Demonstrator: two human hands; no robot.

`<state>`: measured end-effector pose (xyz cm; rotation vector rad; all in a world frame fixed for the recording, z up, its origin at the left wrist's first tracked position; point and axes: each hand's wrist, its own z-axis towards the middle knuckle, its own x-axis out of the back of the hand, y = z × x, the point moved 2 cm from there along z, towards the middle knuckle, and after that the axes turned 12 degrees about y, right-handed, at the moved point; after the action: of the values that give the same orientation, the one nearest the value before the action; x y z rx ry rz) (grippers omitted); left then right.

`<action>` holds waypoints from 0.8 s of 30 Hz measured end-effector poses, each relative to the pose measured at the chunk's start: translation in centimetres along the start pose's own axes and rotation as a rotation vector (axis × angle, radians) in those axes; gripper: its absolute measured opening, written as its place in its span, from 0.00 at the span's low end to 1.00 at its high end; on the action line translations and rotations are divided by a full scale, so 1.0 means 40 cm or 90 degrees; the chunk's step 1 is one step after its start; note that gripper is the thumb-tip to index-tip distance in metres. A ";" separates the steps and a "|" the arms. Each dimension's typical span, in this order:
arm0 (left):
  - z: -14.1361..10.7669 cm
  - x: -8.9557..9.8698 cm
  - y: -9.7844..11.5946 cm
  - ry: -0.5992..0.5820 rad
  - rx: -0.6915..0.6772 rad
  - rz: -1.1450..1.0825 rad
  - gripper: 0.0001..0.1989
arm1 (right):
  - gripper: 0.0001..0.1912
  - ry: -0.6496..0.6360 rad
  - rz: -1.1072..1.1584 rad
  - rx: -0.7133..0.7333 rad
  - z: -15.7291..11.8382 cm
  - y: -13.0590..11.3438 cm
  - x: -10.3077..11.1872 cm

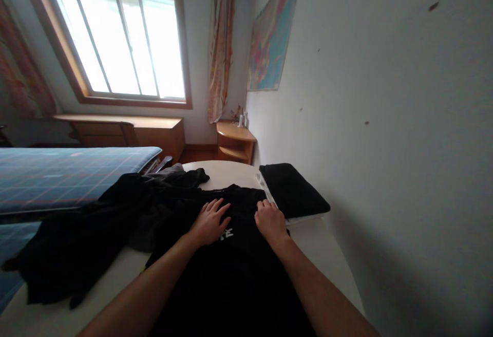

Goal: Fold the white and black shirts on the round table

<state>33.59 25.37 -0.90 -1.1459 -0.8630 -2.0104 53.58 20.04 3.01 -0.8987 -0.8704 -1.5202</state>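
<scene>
A black shirt [239, 265] with a small white print lies spread over a pale round table [335, 255]. My left hand [210, 222] rests flat on its upper part, fingers apart, beside the print. At the shirt's upper right edge is my right hand [270, 220], its fingers curled down on the black cloth. Just beyond that hand sits a folded black garment [295, 189] on something white. Left of the shirt, more dark clothing [88, 234] lies in a loose heap, partly over the table's edge.
A bed with a blue plaid cover [69, 178] stands at the left. The white wall [370, 136] runs close along the right side. A wooden corner shelf [235, 134] and a long wooden desk [154, 124] are at the back, under the window.
</scene>
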 end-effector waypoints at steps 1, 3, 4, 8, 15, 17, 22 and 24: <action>-0.003 0.000 -0.001 0.001 0.005 -0.002 0.26 | 0.11 -0.001 0.001 -0.005 0.002 0.004 -0.003; -0.007 0.004 0.004 -0.002 0.016 0.001 0.26 | 0.14 0.001 0.016 -0.036 0.007 0.014 0.001; -0.007 0.007 0.007 -0.002 0.023 0.005 0.27 | 0.15 0.002 0.029 -0.062 0.011 0.020 0.007; -0.005 0.018 0.021 0.016 0.047 0.027 0.27 | 0.18 0.039 0.103 -0.082 0.016 0.035 0.040; -0.005 0.021 0.034 0.060 0.046 0.027 0.24 | 0.18 0.093 0.130 0.035 0.028 -0.003 0.050; -0.004 0.022 0.035 0.060 0.046 0.014 0.25 | 0.19 0.065 0.111 0.036 0.065 -0.014 0.038; -0.002 0.022 0.033 0.046 0.038 -0.013 0.25 | 0.17 -0.072 0.036 0.014 0.195 -0.013 -0.024; -0.002 0.022 0.032 0.041 0.040 -0.014 0.26 | 0.17 -0.096 0.027 0.016 0.234 -0.005 -0.048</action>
<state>34.23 24.38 0.12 -1.0353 -0.9032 -2.0126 54.33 29.28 5.41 -1.0169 -0.9718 -1.4155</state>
